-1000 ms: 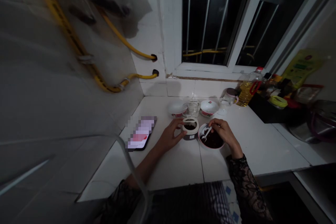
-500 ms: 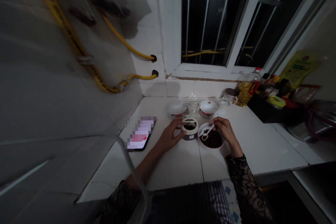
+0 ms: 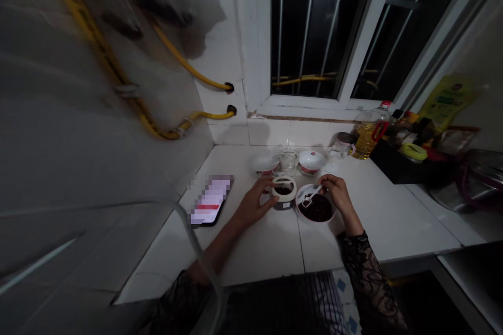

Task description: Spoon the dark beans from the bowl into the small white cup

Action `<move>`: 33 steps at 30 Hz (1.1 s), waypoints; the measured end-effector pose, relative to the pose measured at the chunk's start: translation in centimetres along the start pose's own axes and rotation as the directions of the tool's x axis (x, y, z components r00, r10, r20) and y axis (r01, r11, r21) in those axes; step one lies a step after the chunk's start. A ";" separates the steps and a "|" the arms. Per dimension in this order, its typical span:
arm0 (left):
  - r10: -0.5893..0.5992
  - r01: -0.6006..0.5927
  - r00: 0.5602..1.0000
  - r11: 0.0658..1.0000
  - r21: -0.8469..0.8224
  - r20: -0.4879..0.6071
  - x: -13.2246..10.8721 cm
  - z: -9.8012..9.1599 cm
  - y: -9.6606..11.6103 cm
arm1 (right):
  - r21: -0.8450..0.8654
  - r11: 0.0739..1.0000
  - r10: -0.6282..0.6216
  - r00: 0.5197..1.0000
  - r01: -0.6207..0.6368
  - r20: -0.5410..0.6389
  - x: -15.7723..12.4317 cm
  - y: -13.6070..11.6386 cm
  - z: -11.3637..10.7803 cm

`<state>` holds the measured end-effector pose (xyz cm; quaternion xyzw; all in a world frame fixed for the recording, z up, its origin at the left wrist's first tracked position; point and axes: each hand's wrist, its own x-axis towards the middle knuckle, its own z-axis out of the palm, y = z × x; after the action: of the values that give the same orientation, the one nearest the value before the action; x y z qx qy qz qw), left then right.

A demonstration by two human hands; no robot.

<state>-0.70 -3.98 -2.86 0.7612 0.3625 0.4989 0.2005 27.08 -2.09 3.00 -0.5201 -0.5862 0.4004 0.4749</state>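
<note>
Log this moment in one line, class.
left hand: grasping open jar | right hand: holding white spoon over bowl | smartphone: screen lit

One wide view, from the head

The camera looks forward and down across the counter (image 3: 255, 256), facing the window (image 3: 306, 36), with a wall (image 3: 78, 178) along its left. Striped cloth (image 3: 327, 296) lies nearest, at the bottom edge; the left hand (image 3: 253, 204) and right hand (image 3: 337, 193) show mid-picture, close in front, and the window stands farther off, at the top.
</note>
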 end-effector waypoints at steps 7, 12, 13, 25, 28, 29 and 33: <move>-0.009 0.009 1.000 1.000 0.002 0.006 0.1 0.0 0.2 | 0.079 0.996 0.045 0.997 -0.041 -0.055 0.5 0.4 -0.3; -0.027 0.027 1.000 1.000 0.000 0.016 0.1 -0.2 0.4 | 0.093 0.995 -0.014 0.990 0.027 -0.141 0.6 -0.3 0.1; -0.030 0.030 0.999 1.000 0.002 0.016 0.1 -0.2 0.4 | 0.081 0.994 -0.056 0.985 0.069 -0.163 0.5 -0.6 0.5; -0.029 0.029 0.999 1.000 -0.008 0.016 0.1 -0.1 0.4 | -0.423 0.572 -0.702 0.686 0.703 0.192 -1.8 -2.4 3.3; -0.030 0.030 0.999 1.000 -0.010 0.018 0.1 -0.2 0.4 | -0.424 0.708 -0.632 0.775 0.565 -0.022 -1.8 -1.8 1.6; -0.031 0.031 0.999 0.999 -0.011 0.019 0.1 -0.2 0.4 | -0.420 0.746 -0.592 0.803 0.516 -0.064 -1.8 -1.5 0.9; -0.034 0.035 0.999 0.999 -0.010 0.015 0.1 -0.2 0.4 | -0.455 0.770 -0.497 0.868 0.447 0.012 -1.6 -0.7 -0.6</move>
<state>-0.74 -4.21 -2.47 0.7575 0.3716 0.4915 0.2155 27.55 -3.84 3.56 -0.4712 -0.7465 0.0949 0.4601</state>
